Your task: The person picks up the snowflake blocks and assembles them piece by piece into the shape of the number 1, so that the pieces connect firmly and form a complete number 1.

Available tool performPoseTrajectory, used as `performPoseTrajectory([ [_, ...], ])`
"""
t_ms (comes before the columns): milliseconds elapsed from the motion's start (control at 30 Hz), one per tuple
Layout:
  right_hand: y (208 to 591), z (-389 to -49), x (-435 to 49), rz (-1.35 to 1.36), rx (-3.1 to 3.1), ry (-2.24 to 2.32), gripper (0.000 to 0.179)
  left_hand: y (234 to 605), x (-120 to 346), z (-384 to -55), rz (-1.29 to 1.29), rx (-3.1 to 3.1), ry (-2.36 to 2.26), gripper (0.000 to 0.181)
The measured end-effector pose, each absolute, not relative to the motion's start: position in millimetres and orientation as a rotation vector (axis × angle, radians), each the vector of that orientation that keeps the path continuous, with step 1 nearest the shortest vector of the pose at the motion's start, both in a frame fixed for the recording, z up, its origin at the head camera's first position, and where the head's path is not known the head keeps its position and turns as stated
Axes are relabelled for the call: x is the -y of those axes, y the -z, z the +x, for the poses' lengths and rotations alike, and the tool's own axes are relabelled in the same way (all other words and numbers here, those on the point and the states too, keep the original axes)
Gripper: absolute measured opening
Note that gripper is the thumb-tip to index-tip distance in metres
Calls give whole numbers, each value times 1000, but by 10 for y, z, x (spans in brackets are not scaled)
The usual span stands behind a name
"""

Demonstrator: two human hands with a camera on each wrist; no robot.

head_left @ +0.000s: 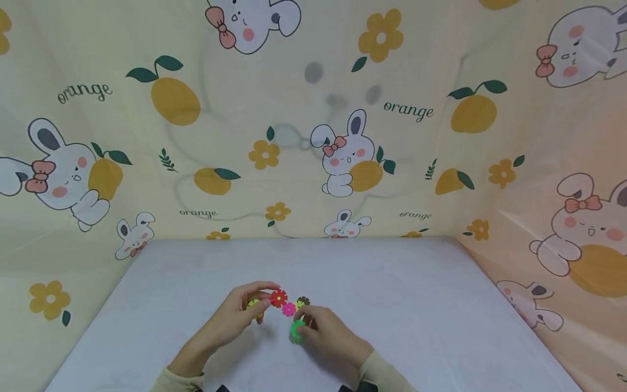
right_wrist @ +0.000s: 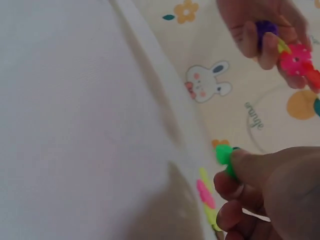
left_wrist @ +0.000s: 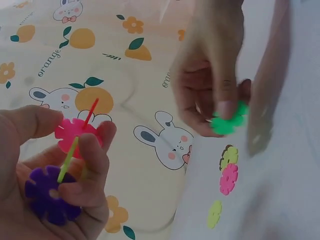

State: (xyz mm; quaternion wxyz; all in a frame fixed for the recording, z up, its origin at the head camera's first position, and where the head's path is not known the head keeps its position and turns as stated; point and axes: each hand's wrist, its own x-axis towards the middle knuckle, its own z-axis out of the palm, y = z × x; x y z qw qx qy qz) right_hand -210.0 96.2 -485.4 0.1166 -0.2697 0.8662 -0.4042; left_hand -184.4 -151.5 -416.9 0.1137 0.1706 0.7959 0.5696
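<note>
My left hand (head_left: 235,313) holds a small chain of notched plastic flower discs slotted together. In the left wrist view the chain has a purple disc (left_wrist: 42,200), a yellow disc (left_wrist: 68,161) seen edge-on, a pink-red disc (left_wrist: 67,136) and a red disc (left_wrist: 91,111), also edge-on. Between thumb and fingers, my right hand (head_left: 333,332) pinches a green flower disc (head_left: 296,330), apart from the chain and above the table. Loose beneath the hands lie a pink disc (left_wrist: 229,179), a yellow disc (left_wrist: 214,214) and another yellow disc (left_wrist: 230,156) overlapping a dark brown disc (head_left: 306,300).
Under the hands is a white tabletop (head_left: 392,283). A cream cloth (head_left: 294,98) printed with rabbits, oranges and flowers hangs behind it and along both sides. Both hands cast shadows on the table.
</note>
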Motion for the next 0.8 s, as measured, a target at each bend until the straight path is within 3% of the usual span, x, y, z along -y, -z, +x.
performPoseTrajectory([
  [267,4731,-2132,-1005,-858,-2464,1405,22,4164,1505,-1829,553,-2261,-1741,35],
  [800,4521,-2053,-992,-874,-2397,1650,24,4181,1475,-1831,567,-2344,-1688,37],
])
